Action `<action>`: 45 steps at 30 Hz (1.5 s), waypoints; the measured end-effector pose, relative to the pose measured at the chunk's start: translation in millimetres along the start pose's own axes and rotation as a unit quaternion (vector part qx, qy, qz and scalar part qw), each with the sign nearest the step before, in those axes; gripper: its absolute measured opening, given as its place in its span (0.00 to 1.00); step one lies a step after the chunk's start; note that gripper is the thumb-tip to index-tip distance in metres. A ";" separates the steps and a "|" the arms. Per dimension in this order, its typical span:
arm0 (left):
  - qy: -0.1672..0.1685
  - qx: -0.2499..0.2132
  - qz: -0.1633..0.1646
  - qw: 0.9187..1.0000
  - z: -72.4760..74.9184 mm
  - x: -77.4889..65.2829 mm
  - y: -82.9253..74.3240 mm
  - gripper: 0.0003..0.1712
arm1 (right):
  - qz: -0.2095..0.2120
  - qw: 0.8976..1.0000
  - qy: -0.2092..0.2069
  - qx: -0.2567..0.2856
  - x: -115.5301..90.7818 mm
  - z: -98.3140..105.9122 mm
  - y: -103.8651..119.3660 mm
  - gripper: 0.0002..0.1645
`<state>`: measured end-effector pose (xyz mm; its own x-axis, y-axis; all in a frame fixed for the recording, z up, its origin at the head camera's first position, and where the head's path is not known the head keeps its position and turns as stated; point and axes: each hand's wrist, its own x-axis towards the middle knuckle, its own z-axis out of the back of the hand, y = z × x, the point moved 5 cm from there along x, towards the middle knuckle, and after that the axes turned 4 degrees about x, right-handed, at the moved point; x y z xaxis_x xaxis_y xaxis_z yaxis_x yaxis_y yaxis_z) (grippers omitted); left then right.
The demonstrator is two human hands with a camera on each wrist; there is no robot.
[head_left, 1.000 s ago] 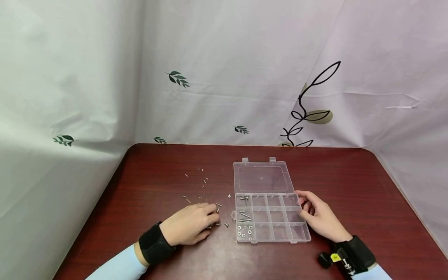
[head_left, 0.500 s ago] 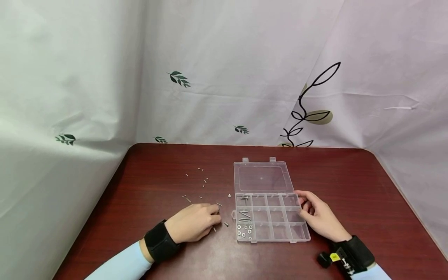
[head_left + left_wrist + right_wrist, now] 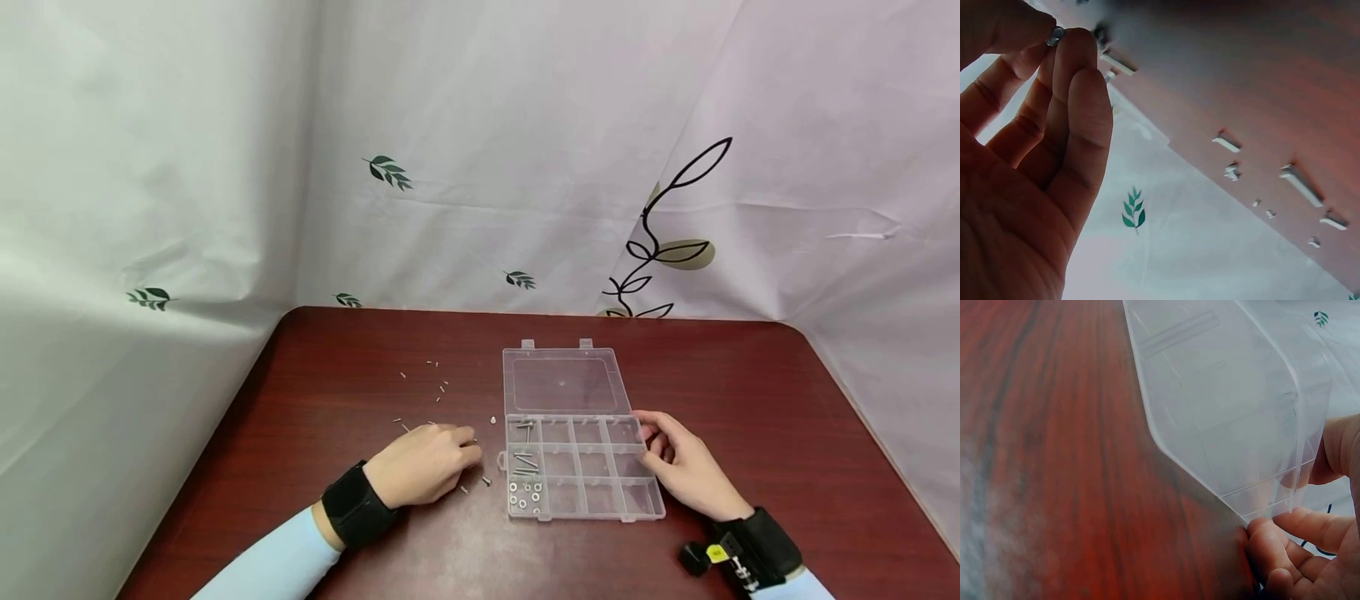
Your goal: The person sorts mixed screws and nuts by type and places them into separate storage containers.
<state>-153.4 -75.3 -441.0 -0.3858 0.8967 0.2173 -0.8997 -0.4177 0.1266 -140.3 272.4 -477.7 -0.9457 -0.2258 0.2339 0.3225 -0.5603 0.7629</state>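
Note:
In the left wrist view, my left hand (image 3: 1035, 144) pinches a small shiny screw (image 3: 1055, 36) between thumb and fingertips; only its round end shows. In the head view that left hand (image 3: 422, 467) hovers low over the table, left of a clear plastic compartment box (image 3: 596, 460) with its lid (image 3: 564, 383) laid open toward the back. My right hand (image 3: 690, 467) holds the box's right side. In the right wrist view its fingers (image 3: 1266, 547) press the box wall (image 3: 1229, 412) near a corner. Screws (image 3: 525, 464) and nuts (image 3: 522, 503) lie in the box's left column.
Several loose small screws (image 3: 441, 388) are scattered on the dark red table (image 3: 337, 358), left of the box. A loose screw (image 3: 487, 481) lies between my left hand and the box. A white printed cloth (image 3: 465, 167) hangs behind the table.
My left hand has shifted slightly right and toward the back, with a screw now uncovered in front of it. My right hand and the box stay in place.

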 end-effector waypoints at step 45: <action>-0.049 0.011 -0.061 0.997 13.4 119.9 -38.1 0.06 | -0.002 1.000 -0.005 0.005 -0.4 -0.2 0.2 0.31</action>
<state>-162.7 46.1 -406.8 -0.2504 0.9230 0.2921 -0.9336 -0.3101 0.1797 -139.8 272.3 -477.8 -0.9470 -0.2161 0.2376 0.3192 -0.5536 0.7692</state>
